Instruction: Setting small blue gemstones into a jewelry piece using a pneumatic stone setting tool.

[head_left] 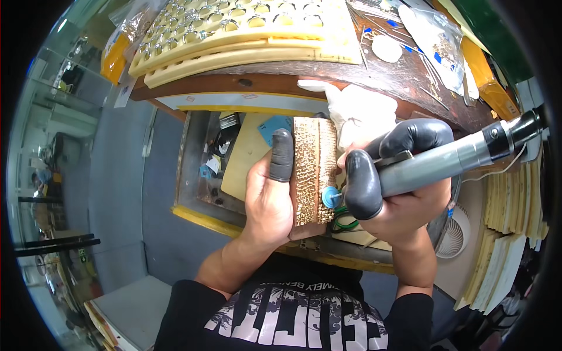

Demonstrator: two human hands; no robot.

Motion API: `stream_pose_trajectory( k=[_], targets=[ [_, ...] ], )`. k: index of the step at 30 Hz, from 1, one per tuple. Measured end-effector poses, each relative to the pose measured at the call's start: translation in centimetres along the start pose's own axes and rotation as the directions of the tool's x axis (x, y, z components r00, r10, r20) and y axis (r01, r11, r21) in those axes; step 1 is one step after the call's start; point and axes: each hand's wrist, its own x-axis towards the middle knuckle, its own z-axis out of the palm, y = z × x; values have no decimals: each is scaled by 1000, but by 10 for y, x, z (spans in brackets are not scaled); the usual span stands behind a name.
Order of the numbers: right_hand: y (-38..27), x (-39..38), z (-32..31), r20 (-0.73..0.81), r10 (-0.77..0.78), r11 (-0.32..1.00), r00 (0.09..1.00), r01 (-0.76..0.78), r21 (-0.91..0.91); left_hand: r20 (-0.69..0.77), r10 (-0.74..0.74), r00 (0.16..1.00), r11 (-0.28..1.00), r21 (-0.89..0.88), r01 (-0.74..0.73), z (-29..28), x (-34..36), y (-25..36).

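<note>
My left hand (pixel 268 205) grips a wide, gold-coloured textured band (pixel 306 175), its thumb in a black finger cover along the left side. A groove runs down the length of the band, and a brownish piece shows at its lower end. In my right hand (pixel 404 216) is a grey rotary handpiece (pixel 436 167), held like a pen, with black covers on the thumb and fingers. Its small blue disc (pixel 331 197) sits at the band's lower right; whether it touches cannot be made out.
Beneath my hands is a pulled-out bench drawer (pixel 186 140) holding scraps. Yellow trays (pixel 216 65) of rings stand on the wooden bench (pixel 410 88), with a white cloth (pixel 360 111) at its front edge. A small fan (pixel 453 237) and stacked boards (pixel 504 193) are on the right.
</note>
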Motion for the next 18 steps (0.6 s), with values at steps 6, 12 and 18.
stream_pose_trajectory(
  k=[6,12,18],
  targets=[
    [2,-2,2,-12,-9,1000,1000,9,-6,-10,-24,1000,1000,6,25,1,1,2],
    [1,-2,1,10,-27,1000,1000,27,-10,-6,-18,1000,1000,-8,18,0,0,0],
    [-2,0,0,27,-44,996,999,46,-77,1,-16,1000,1000,7,16,-1,1,1]
  ],
)
